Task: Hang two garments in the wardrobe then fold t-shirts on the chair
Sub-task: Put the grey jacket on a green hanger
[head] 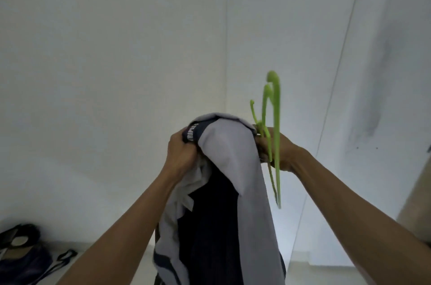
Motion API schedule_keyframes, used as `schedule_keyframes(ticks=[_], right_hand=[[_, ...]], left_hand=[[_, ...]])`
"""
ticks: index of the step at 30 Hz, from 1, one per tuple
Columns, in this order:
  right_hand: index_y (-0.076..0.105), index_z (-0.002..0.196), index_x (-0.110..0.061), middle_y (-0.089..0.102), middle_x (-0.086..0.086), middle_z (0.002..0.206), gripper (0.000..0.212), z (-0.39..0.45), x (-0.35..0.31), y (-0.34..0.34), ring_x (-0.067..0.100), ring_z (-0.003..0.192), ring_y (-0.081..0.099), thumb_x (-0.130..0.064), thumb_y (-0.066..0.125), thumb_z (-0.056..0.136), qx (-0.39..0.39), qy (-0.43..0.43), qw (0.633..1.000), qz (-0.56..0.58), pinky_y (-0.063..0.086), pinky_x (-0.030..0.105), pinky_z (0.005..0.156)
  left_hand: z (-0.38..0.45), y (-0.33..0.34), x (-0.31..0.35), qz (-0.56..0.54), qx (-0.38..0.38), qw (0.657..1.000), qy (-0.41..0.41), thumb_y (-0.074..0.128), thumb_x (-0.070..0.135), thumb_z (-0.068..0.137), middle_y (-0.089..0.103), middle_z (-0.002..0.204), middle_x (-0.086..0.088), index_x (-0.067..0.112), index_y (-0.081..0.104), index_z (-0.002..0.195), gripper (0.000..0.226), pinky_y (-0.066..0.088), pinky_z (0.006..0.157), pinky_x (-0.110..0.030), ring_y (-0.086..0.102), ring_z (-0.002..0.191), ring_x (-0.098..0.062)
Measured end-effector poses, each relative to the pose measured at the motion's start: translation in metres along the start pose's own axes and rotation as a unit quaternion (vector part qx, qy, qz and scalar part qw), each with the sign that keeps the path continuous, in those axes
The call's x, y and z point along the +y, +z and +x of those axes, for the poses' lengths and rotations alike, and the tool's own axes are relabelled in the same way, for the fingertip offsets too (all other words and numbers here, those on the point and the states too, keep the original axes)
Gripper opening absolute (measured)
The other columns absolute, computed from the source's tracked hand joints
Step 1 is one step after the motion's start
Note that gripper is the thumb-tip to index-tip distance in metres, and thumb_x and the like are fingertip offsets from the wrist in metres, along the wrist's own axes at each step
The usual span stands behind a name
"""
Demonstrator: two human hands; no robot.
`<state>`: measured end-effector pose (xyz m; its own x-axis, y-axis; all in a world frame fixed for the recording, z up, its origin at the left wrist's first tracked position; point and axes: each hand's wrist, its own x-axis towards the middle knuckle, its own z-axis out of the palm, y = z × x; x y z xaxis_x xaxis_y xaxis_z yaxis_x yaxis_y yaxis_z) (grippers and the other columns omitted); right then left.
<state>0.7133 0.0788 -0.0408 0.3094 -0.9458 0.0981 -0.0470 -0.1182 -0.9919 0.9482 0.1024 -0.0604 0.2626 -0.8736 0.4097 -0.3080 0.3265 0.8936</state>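
Filling background: white wall point(116, 51), corner seam vertical. Garment point(233, 191), grey-white over dark navy, hangs lengthwise straight down in centre, held up before wall, lower end out of view. Left hand point(182, 151) clenched round garment's dark collar band at top left. Right hand point(277, 151) grips green hangers point(275, 135) just right of garment's top; hangers stand near upright, hooks pointing up, long ends down past hand. Dark bag point(21, 259) with straps lies at bottom left.
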Motion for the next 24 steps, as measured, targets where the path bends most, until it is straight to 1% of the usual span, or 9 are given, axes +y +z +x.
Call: schedule_keyframes(ticks=[3,6,10,12,13,16,17,21,24], right_hand=[[0.067,0.083,-0.014,0.037,0.003,0.059,0.026,-0.007,0.005,-0.015,0.014,0.047,0.028,0.002,0.052,0.096,0.024,0.041,0.990,-0.135,0.025,0.024,0.046],[0.071,0.106,-0.020,0.050,0.008,0.068,0.022,-0.021,-0.002,-0.012,0.018,0.050,0.036,-0.005,0.070,0.090,0.021,0.037,0.993,-0.115,0.025,0.026,0.048],[0.064,0.116,-0.021,0.049,0.008,0.067,0.050,-0.043,-0.017,0.016,0.012,0.044,0.039,-0.015,0.088,0.072,-0.041,-0.002,0.999,0.018,0.033,0.024,0.039],[0.066,0.115,-0.019,0.066,0.013,0.078,0.060,-0.045,-0.012,0.027,0.017,0.063,0.059,-0.017,0.095,0.063,-0.051,-0.023,0.998,-0.025,0.055,0.032,0.054],[0.067,0.113,-0.015,0.071,0.009,0.086,0.053,-0.042,-0.007,0.029,0.016,0.073,0.064,-0.017,0.093,0.066,-0.032,-0.038,0.997,-0.065,0.058,0.032,0.065],[0.074,0.091,-0.017,0.071,0.000,0.079,0.008,-0.036,0.001,0.022,0.012,0.073,0.062,-0.021,0.077,0.085,0.016,-0.085,0.976,-0.202,0.055,0.035,0.074],[0.075,0.087,-0.019,0.072,0.003,0.081,0.005,-0.037,-0.002,0.018,0.014,0.074,0.062,-0.023,0.073,0.088,0.015,-0.092,0.969,-0.228,0.054,0.037,0.076],[0.065,0.073,-0.016,0.049,0.000,0.058,0.022,-0.039,-0.026,0.009,0.013,0.054,0.041,-0.009,0.061,0.093,-0.006,-0.079,0.985,-0.156,0.035,0.023,0.049],[0.060,0.063,-0.014,0.034,0.004,0.056,0.033,-0.037,-0.049,0.006,0.015,0.045,0.029,-0.002,0.055,0.093,-0.007,-0.049,0.999,0.011,0.022,0.024,0.044]], left_hand=[[0.009,0.001,0.010,0.028,0.009,0.999,-0.018,0.056,0.011,0.080,0.068,0.064,0.006,0.013,0.070,0.072,0.016,0.043,0.057,-0.031,0.052,0.060,-0.011],[0.009,0.006,0.034,0.082,-0.023,0.996,-0.014,0.056,0.003,0.082,0.047,0.046,0.013,0.013,0.052,0.053,0.032,0.032,0.050,-0.027,0.041,0.051,-0.010],[0.007,0.025,0.063,0.063,-0.072,0.993,-0.065,0.046,0.000,0.074,0.058,0.060,-0.008,0.005,0.058,0.062,0.018,0.045,0.052,-0.034,0.056,0.059,-0.027],[0.003,0.035,0.072,0.027,-0.099,0.989,-0.103,0.053,0.004,0.082,0.061,0.055,-0.007,0.003,0.058,0.066,0.018,0.048,0.050,-0.028,0.058,0.057,-0.028],[0.002,0.038,0.077,0.031,-0.118,0.987,-0.109,0.055,0.006,0.088,0.059,0.050,-0.003,0.005,0.058,0.067,0.021,0.044,0.046,-0.023,0.056,0.053,-0.023],[-0.001,0.039,0.089,0.156,-0.150,0.974,-0.062,0.055,0.011,0.091,0.053,0.060,-0.004,0.003,0.061,0.071,0.022,0.036,0.049,-0.024,0.046,0.057,-0.018],[0.000,0.037,0.092,0.183,-0.153,0.969,-0.059,0.054,0.012,0.091,0.054,0.066,-0.006,0.001,0.063,0.075,0.020,0.037,0.053,-0.026,0.047,0.063,-0.019],[-0.009,0.018,0.092,0.119,-0.172,0.977,-0.042,0.074,0.021,0.077,0.065,0.074,-0.007,0.010,0.067,0.078,0.013,0.050,0.058,-0.023,0.060,0.070,-0.021],[-0.025,0.004,0.072,0.077,-0.175,0.979,-0.066,0.085,0.021,0.064,0.069,0.105,-0.010,0.018,0.062,0.110,0.052,0.060,0.080,-0.038,0.070,0.093,-0.025]])
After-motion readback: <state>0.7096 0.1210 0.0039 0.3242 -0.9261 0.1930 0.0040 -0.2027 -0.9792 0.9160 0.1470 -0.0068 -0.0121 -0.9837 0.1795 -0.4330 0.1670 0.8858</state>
